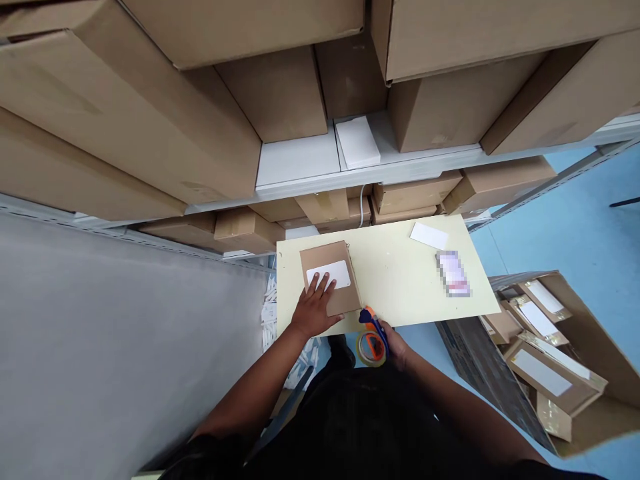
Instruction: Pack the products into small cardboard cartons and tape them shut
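Note:
A flat brown cardboard box [325,252] lies on the pale yellow table [393,267], with a white label [341,273] on its top. My left hand [314,310] rests on the box and label, palm down with fingers spread. Just beyond the table's near edge, my right hand [395,343] grips a blue and orange tape dispenser [369,317] carrying a roll of clear tape. The dispenser's head is close to the box's near right corner; whether tape touches the box I cannot tell.
A white card [429,236] and a blurred phone [453,273] lie on the table's right side. A large open carton [615,360] holding several labelled boxes stands at the right. Shelves [295,160] stacked with cartons rise behind the table. White slips [270,313] are heaped below its left edge.

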Demonstrator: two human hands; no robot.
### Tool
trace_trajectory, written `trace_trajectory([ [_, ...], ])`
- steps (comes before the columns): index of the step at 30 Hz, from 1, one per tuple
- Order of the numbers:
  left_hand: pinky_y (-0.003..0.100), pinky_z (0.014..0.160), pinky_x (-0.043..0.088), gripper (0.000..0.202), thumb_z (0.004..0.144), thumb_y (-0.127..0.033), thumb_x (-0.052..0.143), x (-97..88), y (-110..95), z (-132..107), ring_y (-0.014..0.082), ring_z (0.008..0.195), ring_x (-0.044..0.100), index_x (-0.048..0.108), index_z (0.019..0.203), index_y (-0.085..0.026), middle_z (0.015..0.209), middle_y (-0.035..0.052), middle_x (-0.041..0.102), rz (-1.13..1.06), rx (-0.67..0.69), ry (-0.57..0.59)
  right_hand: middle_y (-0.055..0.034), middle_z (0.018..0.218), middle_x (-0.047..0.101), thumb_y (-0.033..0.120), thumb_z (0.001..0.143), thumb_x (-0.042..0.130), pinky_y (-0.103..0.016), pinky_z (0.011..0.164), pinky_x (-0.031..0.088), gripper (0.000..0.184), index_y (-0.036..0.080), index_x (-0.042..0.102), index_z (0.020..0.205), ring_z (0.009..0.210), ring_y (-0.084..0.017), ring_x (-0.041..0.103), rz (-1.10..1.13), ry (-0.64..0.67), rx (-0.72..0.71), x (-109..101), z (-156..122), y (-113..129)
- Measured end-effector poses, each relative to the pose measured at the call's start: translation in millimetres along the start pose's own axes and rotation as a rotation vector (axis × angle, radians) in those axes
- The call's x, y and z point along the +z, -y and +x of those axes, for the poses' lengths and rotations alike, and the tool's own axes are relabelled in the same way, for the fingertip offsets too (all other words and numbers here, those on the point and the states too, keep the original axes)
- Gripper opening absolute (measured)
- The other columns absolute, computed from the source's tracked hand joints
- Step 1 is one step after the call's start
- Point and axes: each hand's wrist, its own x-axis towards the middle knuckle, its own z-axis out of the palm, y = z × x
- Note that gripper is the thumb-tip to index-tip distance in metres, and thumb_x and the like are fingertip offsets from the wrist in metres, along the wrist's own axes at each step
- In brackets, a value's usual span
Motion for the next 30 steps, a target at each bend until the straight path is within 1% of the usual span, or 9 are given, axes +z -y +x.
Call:
trace_trajectory([
  [5,0.057,0.122,0.023,0.107,0.082,-0.066,0.068,1.6,-15,10,0.0400,0.158,0.000,0.017,0.164,-0.020,0.172,0.0134,0.008,-0.042,-0.074,-0.034,-0.0084,0.099,0.079,0.055,0.097,0.050,-0.037,0.094,0.057,0.045,0.018,0.074,0.102,0.091,-0.023,0.075,0.022,0.003,-0.019,2,14,35],
  [9,0.058,0.123,0.024,0.109,0.083,-0.066,0.067,-0.4,-17,5,0.0404,0.157,-0.001,0.014,0.164,-0.016,0.171,0.0177,0.008,-0.102,-0.045,-0.030,-0.0092,0.092,0.079,0.056,0.095,0.054,-0.037,0.090,0.058,0.044,0.017,0.073,0.098,0.083,-0.023,0.074,-0.055,-0.016,0.004,-10,13,54],
  [12,0.056,0.122,0.028,0.116,0.079,-0.055,0.075,-4.7,-16,-9,0.0393,0.157,-0.002,0.007,0.165,-0.017,0.172,0.0179,0.001,-0.127,0.020,0.037,-0.0087,0.086,0.078,0.057,0.096,0.052,-0.036,0.086,0.059,0.044,0.017,0.072,0.092,0.078,-0.023,0.073,-0.033,0.004,0.035,-18,9,67],
  [15,0.053,0.115,0.040,0.117,0.077,-0.044,0.079,-12.1,-16,-21,0.0380,0.157,-0.006,0.004,0.165,-0.026,0.173,0.0125,-0.003,-0.088,0.099,0.165,-0.0086,0.083,0.077,0.055,0.096,0.052,-0.035,0.081,0.060,0.043,0.016,0.071,0.091,0.075,-0.022,0.072,-0.038,0.006,0.073,-21,11,91],
  [18,0.052,0.112,0.043,0.102,0.081,-0.037,0.076,-22.2,-16,-14,0.0390,0.158,0.006,0.016,0.164,-0.031,0.173,0.0092,0.009,-0.023,0.120,0.217,-0.0065,0.073,0.073,0.050,0.096,0.055,-0.031,0.072,0.059,0.038,0.016,0.068,0.086,0.064,-0.018,0.068,-0.116,-0.001,0.070,-20,20,128],
  [21,0.056,0.122,0.029,0.087,0.084,-0.042,0.075,-30.1,-13,12,0.0380,0.155,0.022,0.033,0.159,-0.031,0.169,0.0099,0.027,0.017,0.128,0.166,-0.0041,0.067,0.070,0.047,0.094,0.061,-0.029,0.065,0.058,0.033,0.016,0.066,0.085,0.057,-0.016,0.063,-0.165,0.012,0.048,-9,36,167],
  [25,0.066,0.124,0.001,0.100,0.075,-0.065,0.077,-27.8,-10,49,0.0424,0.157,0.006,0.035,0.159,-0.031,0.171,0.0103,0.018,0.064,0.063,0.071,-0.0078,0.072,0.073,0.050,0.097,0.056,-0.035,0.064,0.060,0.037,0.015,0.066,0.096,0.065,-0.021,0.067,-0.254,0.024,0.048,15,57,211],
  [28,0.068,0.121,-0.005,0.107,0.073,-0.072,0.074,-19.7,-13,62,0.0427,0.157,0.003,0.031,0.161,-0.032,0.172,0.0109,0.014,0.073,-0.032,0.031,-0.0103,0.076,0.075,0.052,0.099,0.051,-0.040,0.063,0.061,0.040,0.015,0.066,0.100,0.068,-0.025,0.069,-0.306,-0.004,0.032,23,65,229],
  [30,0.068,0.121,-0.004,0.107,0.072,-0.074,0.073,-16.0,-16,64,0.0422,0.157,0.002,0.031,0.161,-0.032,0.172,0.0105,0.014,0.064,-0.060,0.019,-0.0110,0.079,0.075,0.053,0.099,0.051,-0.042,0.066,0.061,0.040,0.015,0.066,0.101,0.071,-0.026,0.070,-0.280,0.012,0.016,19,62,228],
])
